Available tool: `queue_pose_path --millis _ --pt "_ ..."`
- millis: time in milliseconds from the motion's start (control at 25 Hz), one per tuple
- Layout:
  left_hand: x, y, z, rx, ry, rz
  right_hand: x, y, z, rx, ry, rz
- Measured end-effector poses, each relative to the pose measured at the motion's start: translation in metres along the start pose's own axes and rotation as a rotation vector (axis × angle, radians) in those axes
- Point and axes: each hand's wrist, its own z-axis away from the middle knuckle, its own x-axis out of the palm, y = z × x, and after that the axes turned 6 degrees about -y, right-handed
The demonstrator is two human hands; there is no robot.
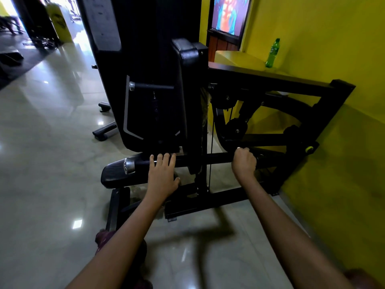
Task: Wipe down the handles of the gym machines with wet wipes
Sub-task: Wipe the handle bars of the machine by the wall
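Observation:
A black gym machine [158,90] stands in front of me with a long black horizontal handle bar [216,158] low down, capped in chrome [129,166] at its left end. My left hand [162,174] rests on the bar's left part, its fingers straight and laid over it, just right of the chrome cap. My right hand [244,161] grips the bar's right part, fingers curled round it, and a small white bit shows at the top of the fist; I cannot tell whether it is a wipe. A second short handle [152,86] sticks out higher up.
A black padded seat [116,176] lies under the left end of the bar. The machine's frame [302,113] reaches to the yellow wall [333,49] on the right. A green bottle [272,53] stands on a ledge. Glossy tiled floor [45,153] spreads to the left.

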Motion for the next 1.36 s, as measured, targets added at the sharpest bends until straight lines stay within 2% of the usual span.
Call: queue_pose_path --millis 160,280,360,440,480,560,640,760,880,1000,1120,1200,1280,1320,1360 --pt "0.002 -0.003 -0.001 0.024 0.029 0.005 0.000 0.000 0.006 0.003 0.000 -0.053" --pt "0.008 -0.003 -0.001 0.029 0.056 0.026 0.033 -0.001 0.024 0.126 -0.006 -0.417" --pt "0.011 -0.003 -0.002 0.029 0.084 0.027 0.052 0.000 0.039 0.344 -0.051 -0.881" --pt "0.014 -0.004 -0.003 0.032 0.091 0.025 0.055 0.004 0.042 0.676 -0.115 -1.537" --pt "0.016 -0.005 -0.004 0.036 0.102 0.027 0.052 0.006 0.038 0.783 -0.188 -1.857" --pt "0.020 -0.007 -0.005 0.053 0.128 0.021 0.050 0.010 0.022 0.883 -0.253 -2.371" --pt "0.022 -0.008 -0.006 0.067 0.166 0.008 0.049 0.010 0.004 0.942 -0.287 -2.618" --pt "0.024 -0.007 -0.006 0.065 0.189 0.012 0.052 0.004 -0.004 1.059 -0.337 -2.739" --pt "0.029 -0.009 -0.007 0.069 0.184 -0.001 0.050 0.006 0.007 0.994 -0.386 -2.784" --pt "0.031 -0.008 -0.007 0.063 0.179 -0.011 0.046 0.007 0.000 1.089 -0.243 -2.770" --pt "0.031 -0.010 -0.007 0.067 0.191 -0.012 0.038 -0.011 -0.001 1.089 -0.296 -2.727" --pt "0.032 -0.010 -0.007 0.068 0.204 -0.009 0.039 -0.016 0.009 1.060 -0.433 -2.625" --pt "0.033 -0.010 -0.008 0.067 0.225 -0.006 0.038 -0.007 0.018 1.039 -0.497 -2.510" --pt "0.033 -0.009 -0.008 0.065 0.227 -0.006 0.042 0.003 0.019 0.961 -0.412 -2.449" --pt "0.034 -0.009 -0.008 0.063 0.225 -0.007 0.044 0.013 0.020 0.825 -0.341 -2.254"
